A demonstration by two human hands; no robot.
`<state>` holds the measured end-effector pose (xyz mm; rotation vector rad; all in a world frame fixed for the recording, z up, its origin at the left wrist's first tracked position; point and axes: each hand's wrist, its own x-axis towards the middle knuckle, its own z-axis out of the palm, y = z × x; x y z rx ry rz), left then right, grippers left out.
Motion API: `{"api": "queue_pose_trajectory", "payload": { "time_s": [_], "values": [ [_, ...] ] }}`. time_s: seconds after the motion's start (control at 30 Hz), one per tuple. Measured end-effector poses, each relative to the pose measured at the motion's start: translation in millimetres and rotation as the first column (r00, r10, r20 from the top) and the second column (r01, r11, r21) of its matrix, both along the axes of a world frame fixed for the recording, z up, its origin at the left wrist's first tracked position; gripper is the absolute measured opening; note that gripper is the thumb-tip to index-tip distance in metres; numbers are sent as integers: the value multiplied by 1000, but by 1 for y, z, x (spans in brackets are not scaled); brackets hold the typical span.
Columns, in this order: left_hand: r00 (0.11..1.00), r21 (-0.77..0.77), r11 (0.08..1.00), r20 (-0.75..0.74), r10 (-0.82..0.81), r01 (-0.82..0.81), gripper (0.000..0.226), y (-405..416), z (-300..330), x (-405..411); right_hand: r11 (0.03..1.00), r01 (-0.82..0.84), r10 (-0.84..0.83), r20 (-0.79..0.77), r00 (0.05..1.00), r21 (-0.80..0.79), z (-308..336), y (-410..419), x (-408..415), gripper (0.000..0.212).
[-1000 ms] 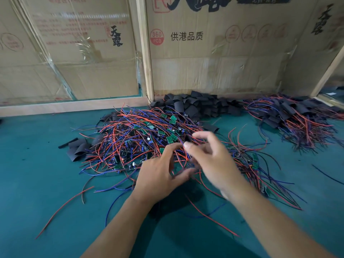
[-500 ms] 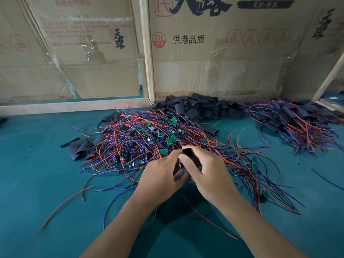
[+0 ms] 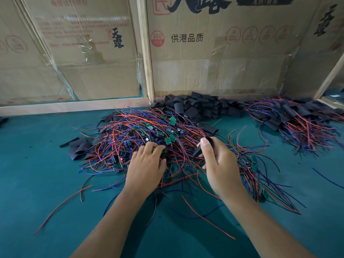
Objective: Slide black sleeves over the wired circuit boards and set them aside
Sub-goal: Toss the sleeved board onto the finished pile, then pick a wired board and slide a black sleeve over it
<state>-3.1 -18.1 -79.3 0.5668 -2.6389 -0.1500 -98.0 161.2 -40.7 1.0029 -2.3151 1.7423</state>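
A tangled heap of small green circuit boards with red and blue wires (image 3: 149, 135) covers the middle of the green table. My right hand (image 3: 217, 164) pinches a black sleeve (image 3: 200, 149) between thumb and fingers, just right of the heap's centre. My left hand (image 3: 147, 164) lies on the heap with its fingertips curled down into the wires; what they grip is hidden. Loose black sleeves (image 3: 197, 107) are piled against the cardboard at the back. At the right lies a pile of sleeved boards (image 3: 296, 120) with their wires.
Cardboard sheets (image 3: 214, 53) and a wooden post (image 3: 144, 49) wall off the back of the green table (image 3: 37, 183). A few flat black sleeves (image 3: 77, 148) lie left of the heap. Stray red and blue wires (image 3: 61, 205) trail toward the front.
My hands were together at the heap's centre on the black sleeve. They have parted: the right keeps the sleeve, the left has moved left into the wires.
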Motion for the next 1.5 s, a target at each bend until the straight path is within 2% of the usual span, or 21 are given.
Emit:
{"api": "queue_pose_trajectory", "payload": {
  "time_s": [0.13, 0.37, 0.53, 0.8, 0.93, 1.03, 1.1, 1.17, 1.23, 1.3, 1.33, 1.4, 1.47, 1.5],
  "values": [
    [999, -10, 1000, 35, 27, -26, 44, 1, 1, 0, 1000, 4, -4, 10, 1000, -23, 1, 0, -1, 62],
    [999, -1, 1000, -35, 25, -25, 23, 1, 9, 1, 993, 65, -68, -20, 998, -94, 2, 2, -6, 53],
    [996, -17, 999, -85, -41, 39, 12, 2, 12, 4, 989, 94, -97, -14, 995, -115, 2, 3, -11, 47],
    [999, 40, 999, -43, -22, 23, 22, 0, 5, 2, 990, 86, -89, -19, 996, -115, 2, 4, -10, 50],
    [999, -17, 999, -25, -29, 29, 23, 2, 8, 3, 990, 83, -86, -21, 996, -113, 1, 4, -11, 51],
    [993, -80, 996, -114, -43, 34, 22, 8, 20, 7, 988, 84, -86, -13, 996, -126, 0, 5, -13, 51],
    [974, -183, 983, -216, -72, 32, 19, 13, 28, 9, 986, 92, -95, -15, 995, -137, 0, 5, -15, 48],
    [942, -298, 954, -319, -105, 5, 18, 18, 34, 11, 981, 120, -125, -22, 992, -155, 2, 8, -21, 43],
    [898, -336, 941, -423, -122, -31, 20, 21, 37, 14, 964, 179, -182, 4, 983, -197, 5, 13, -32, 40],
    [848, -279, 959, -521, -99, -59, 20, 22, 39, 17, 933, 230, -210, 103, 972, -275, 7, 18, -42, 37],
    [813, -186, 981, -578, -64, -55, 19, 22, 41, 19, 917, 252, -210, 164, 964, -309, 8, 19, -46, 37],
    [722, 115, 993, -688, 72, 10, 13, 16, 44, 21, 897, 279, -196, 257, 946, -343, 7, 19, -50, 39],
    [654, 402, 907, -721, 229, 126, 6, 9, 45, 21, 905, 271, -189, 261, 947, -329, 4, 16, -49, 39],
    [632, 541, 806, -717, 294, 239, 8, 7, 44, 20, 916, 249, -176, 242, 954, -315, 2, 15, -49, 39]
  ]
}}
